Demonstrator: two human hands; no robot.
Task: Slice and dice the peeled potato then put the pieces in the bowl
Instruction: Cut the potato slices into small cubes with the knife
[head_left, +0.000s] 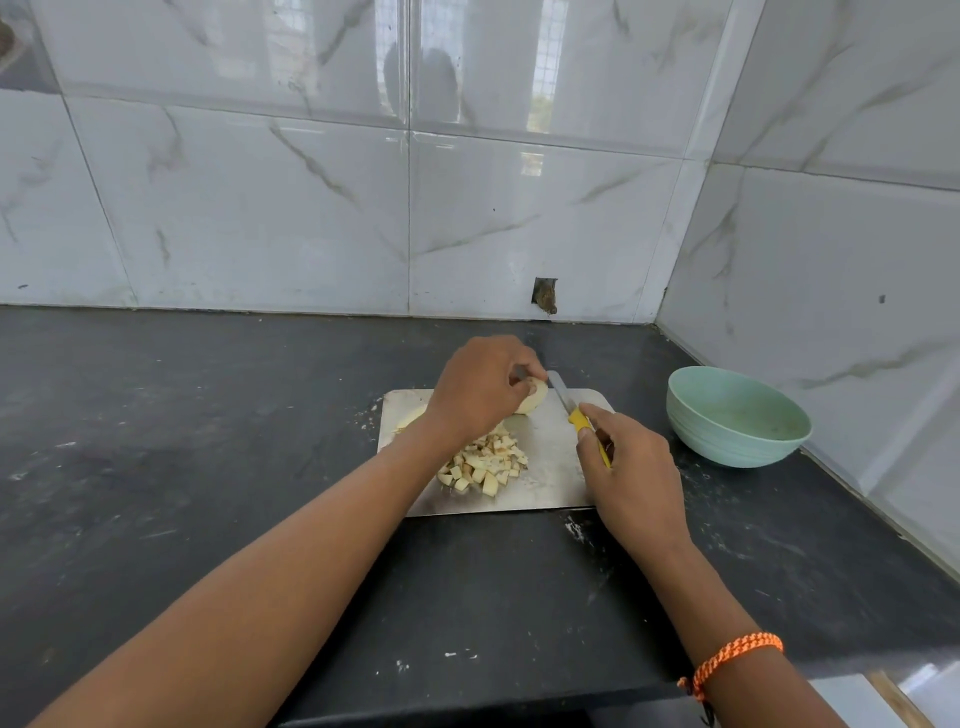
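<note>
Steadying a pale peeled potato chunk at the steel board's far edge, the left hand is pinching it.
The right hand is gripping a yellow-handled knife alongside; diced pieces are waiting mid-board, the green bowl within reach.

No readable text, label, brand, number or sign appears on any surface or object in view.

Brushed, dull-shining metal cutting board on a matt, scuffed dark stone counter. Glossy marbled wall tiles behind. Smooth matt green bowl, far right. Steel-bladed knife, yellow plastic-looking handle. Braided orange cord bracelet.
</note>
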